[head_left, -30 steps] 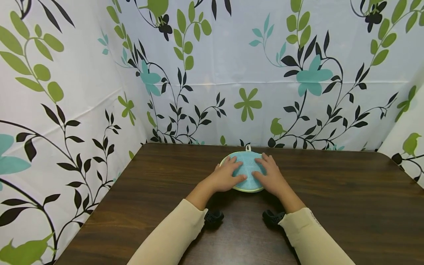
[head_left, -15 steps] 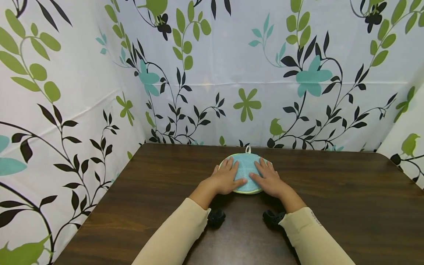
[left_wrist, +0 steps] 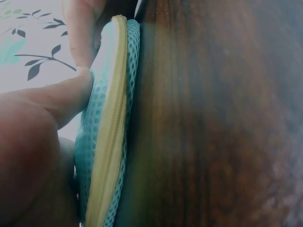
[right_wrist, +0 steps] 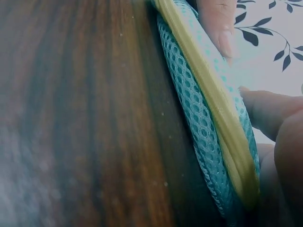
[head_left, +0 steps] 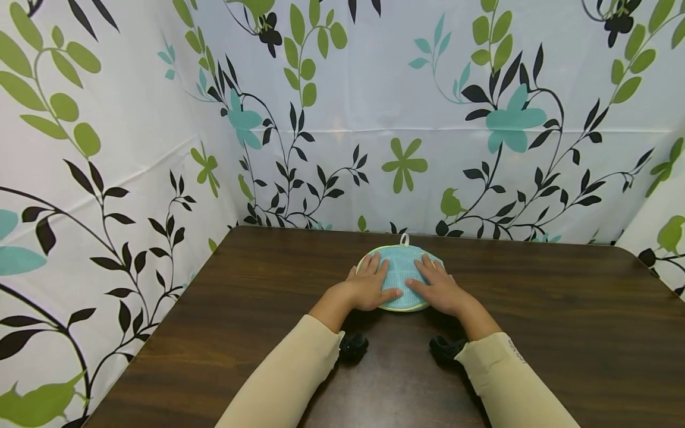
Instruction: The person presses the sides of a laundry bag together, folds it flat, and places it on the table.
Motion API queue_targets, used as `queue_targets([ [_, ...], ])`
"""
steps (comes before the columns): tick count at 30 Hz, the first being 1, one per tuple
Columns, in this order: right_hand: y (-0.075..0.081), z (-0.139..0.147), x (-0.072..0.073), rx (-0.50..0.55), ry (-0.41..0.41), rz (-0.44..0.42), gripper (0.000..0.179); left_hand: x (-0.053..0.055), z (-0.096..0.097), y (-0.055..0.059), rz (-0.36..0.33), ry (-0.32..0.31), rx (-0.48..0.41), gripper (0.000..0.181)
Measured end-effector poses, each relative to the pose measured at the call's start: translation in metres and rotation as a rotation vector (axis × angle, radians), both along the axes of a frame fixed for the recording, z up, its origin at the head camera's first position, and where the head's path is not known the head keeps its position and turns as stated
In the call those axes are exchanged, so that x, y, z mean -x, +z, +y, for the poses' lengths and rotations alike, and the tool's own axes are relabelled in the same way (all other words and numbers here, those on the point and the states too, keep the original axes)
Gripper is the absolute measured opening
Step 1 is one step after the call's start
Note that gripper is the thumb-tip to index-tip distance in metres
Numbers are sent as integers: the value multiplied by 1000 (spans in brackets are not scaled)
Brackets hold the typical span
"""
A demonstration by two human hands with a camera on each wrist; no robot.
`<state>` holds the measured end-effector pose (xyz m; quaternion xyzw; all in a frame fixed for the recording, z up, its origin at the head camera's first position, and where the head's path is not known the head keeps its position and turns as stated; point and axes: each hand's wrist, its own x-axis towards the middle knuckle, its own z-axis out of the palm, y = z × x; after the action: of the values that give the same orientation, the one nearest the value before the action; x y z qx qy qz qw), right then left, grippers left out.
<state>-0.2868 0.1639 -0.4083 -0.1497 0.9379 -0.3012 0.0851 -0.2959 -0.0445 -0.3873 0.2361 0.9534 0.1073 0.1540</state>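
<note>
A round, light-blue mesh pouch (head_left: 398, 273) with yellow edging and a small white loop lies flat on the dark wooden table near its far edge. On its left side rests my left hand (head_left: 366, 289), fingers spread and fairly straight. My right hand (head_left: 439, 288) lies the same way on the right side. Both thumbs point inward across the mesh. In the left wrist view, a yellow zipper band (left_wrist: 112, 123) runs round the pouch's edge, with the thumb touching the top face. The right wrist view shows the same yellow band (right_wrist: 213, 104) and the mesh underside against the tabletop.
The brown table (head_left: 257, 333) reaches back to a hanging white cloth (head_left: 353, 77) printed with leaves, birds and flowers. More of that cloth hangs at the left and right. Black wrist devices (head_left: 353, 348) sit under the cream sleeves (head_left: 291, 371).
Both hands have settled flatter onto the pouch, their fingers lying lower on the mesh than a second ago. The pouch stays in about the same place; the head view has shifted slightly.
</note>
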Motion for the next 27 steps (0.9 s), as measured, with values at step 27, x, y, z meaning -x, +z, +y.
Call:
queue_targets([
  [27,7,-14,-3,66,51,290,49,6,2,4,90,-3,-176,57],
])
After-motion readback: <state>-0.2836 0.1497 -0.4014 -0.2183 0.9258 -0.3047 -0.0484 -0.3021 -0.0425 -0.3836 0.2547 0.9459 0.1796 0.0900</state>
